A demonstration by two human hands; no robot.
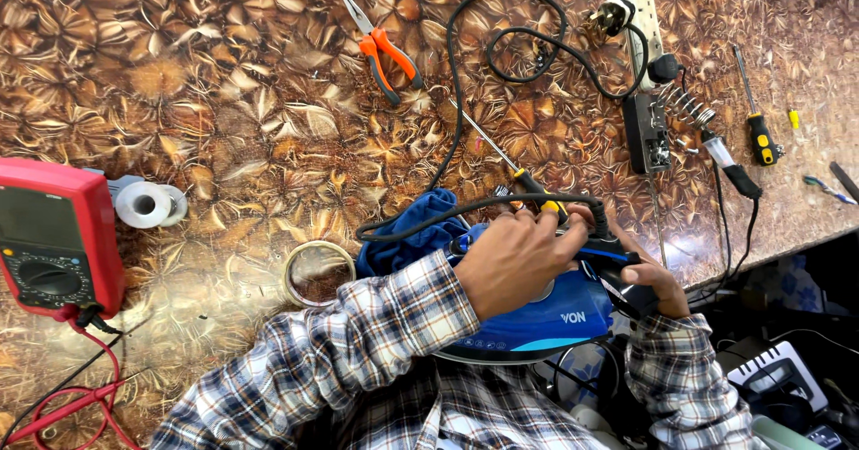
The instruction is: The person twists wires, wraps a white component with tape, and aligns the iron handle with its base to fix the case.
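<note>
A blue clothes iron (546, 320) sits at the table's near edge, partly on a blue cloth (413, 226). My left hand (514, 262) lies over the iron's top, its fingers closed around the yellow-and-black handle of a screwdriver (535, 189) whose shaft points away up-left. My right hand (655, 282) grips the iron's black rear end, where the black cord (452, 65) leaves it and loops across the table to a plug (613, 13). My plaid sleeves hide the iron's lower edge.
A red multimeter (54, 235) with red leads lies far left, beside white tape rolls (143, 204) and a clear tape ring (318, 271). Orange pliers (386, 55) lie at the back. A power strip (640, 3), soldering stand (687, 103) and second screwdriver (759, 128) are on the right.
</note>
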